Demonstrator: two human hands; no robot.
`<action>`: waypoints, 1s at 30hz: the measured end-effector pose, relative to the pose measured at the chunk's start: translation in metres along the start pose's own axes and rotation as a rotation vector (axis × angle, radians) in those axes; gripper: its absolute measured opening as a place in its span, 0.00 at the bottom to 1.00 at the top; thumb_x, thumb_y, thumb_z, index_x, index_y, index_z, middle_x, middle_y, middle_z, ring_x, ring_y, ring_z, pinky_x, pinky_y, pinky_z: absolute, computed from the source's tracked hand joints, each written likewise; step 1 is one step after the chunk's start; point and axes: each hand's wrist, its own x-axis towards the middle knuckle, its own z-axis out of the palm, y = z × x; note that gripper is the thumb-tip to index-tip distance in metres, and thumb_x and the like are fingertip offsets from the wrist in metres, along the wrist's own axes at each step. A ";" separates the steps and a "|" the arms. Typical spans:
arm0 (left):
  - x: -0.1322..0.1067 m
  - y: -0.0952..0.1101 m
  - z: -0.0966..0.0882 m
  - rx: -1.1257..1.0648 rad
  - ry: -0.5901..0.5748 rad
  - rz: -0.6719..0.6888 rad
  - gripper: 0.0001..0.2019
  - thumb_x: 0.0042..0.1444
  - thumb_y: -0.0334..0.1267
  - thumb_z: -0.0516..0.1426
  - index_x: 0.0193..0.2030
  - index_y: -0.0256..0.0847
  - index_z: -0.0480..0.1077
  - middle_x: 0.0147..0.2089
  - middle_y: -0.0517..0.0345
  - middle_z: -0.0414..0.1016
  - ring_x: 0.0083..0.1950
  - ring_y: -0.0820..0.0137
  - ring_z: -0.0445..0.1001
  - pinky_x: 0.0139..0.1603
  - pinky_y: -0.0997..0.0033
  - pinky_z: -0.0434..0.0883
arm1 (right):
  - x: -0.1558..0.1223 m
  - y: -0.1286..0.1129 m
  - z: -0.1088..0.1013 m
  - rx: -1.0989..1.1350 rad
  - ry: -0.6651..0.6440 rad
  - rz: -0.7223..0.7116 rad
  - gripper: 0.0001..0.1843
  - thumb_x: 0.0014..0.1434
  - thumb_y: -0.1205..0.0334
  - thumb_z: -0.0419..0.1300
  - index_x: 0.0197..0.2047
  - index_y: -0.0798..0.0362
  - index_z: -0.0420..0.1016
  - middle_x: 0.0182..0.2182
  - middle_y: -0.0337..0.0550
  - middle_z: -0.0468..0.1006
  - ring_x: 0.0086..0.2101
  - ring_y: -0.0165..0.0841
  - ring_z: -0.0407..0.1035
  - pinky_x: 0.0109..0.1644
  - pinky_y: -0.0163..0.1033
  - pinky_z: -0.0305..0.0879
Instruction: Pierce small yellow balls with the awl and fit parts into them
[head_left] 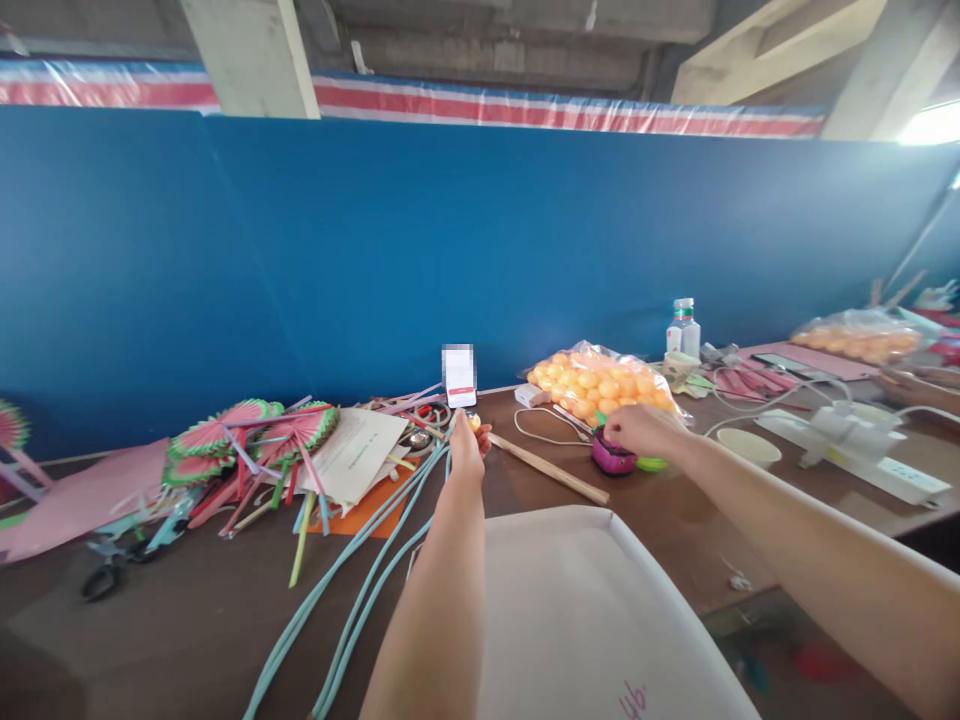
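My left hand (469, 450) reaches forward over the middle of the table, its fingers closed round a small orange-yellow ball (473, 423). Just behind it a phone (460, 376) stands upright with its screen lit. My right hand (639, 432) is at the top of a small purple and dark round container (613, 458), fingers bent down onto it; whether anything is pinched there is hidden. A bright green piece (651, 464) lies beside the container. Between my hands lies a flat wooden stick (551, 468). Behind my right hand rests a clear bag of orange balls (589, 380).
Pale blue cables (352, 565) run under my left forearm. Paper fans (240, 440), papers (364, 450) and scissors (112, 565) lie at left. A white board-like surface (577, 600) is close in front. A bottle (683, 328), bowl (750, 447) and power strip (862, 455) stand at right.
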 end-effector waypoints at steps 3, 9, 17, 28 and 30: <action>0.003 -0.001 -0.001 0.017 0.001 -0.001 0.18 0.62 0.52 0.49 0.36 0.37 0.66 0.27 0.53 0.73 0.18 0.80 0.65 0.20 0.82 0.65 | 0.002 -0.007 0.005 -0.087 -0.107 0.021 0.09 0.47 0.65 0.57 0.28 0.51 0.80 0.33 0.48 0.79 0.34 0.39 0.71 0.32 0.37 0.55; 0.006 -0.003 -0.002 0.015 0.000 -0.006 0.19 0.60 0.54 0.51 0.36 0.37 0.66 0.28 0.52 0.73 0.19 0.79 0.66 0.21 0.82 0.65 | 0.012 -0.015 0.004 -0.135 -0.213 -0.014 0.12 0.44 0.72 0.57 0.31 0.51 0.79 0.32 0.49 0.78 0.34 0.42 0.72 0.32 0.38 0.58; 0.006 -0.004 -0.002 0.017 -0.007 -0.003 0.18 0.62 0.52 0.50 0.36 0.36 0.66 0.27 0.52 0.73 0.19 0.80 0.65 0.20 0.82 0.65 | 0.012 -0.016 0.001 -0.120 -0.238 -0.006 0.13 0.41 0.75 0.57 0.29 0.52 0.78 0.31 0.49 0.78 0.33 0.42 0.72 0.32 0.38 0.58; 0.003 -0.002 0.000 0.004 0.005 -0.009 0.18 0.60 0.52 0.52 0.37 0.36 0.66 0.27 0.54 0.73 0.19 0.80 0.65 0.20 0.81 0.65 | 0.013 -0.005 0.008 -0.096 -0.202 -0.044 0.11 0.40 0.73 0.57 0.27 0.52 0.78 0.28 0.47 0.77 0.32 0.41 0.71 0.32 0.38 0.56; 0.003 -0.002 0.000 0.007 0.007 -0.010 0.18 0.61 0.53 0.52 0.37 0.37 0.66 0.27 0.54 0.73 0.19 0.80 0.65 0.20 0.82 0.65 | 0.013 -0.008 0.007 -0.116 -0.208 -0.048 0.12 0.39 0.75 0.57 0.27 0.52 0.77 0.29 0.47 0.76 0.32 0.41 0.71 0.31 0.38 0.56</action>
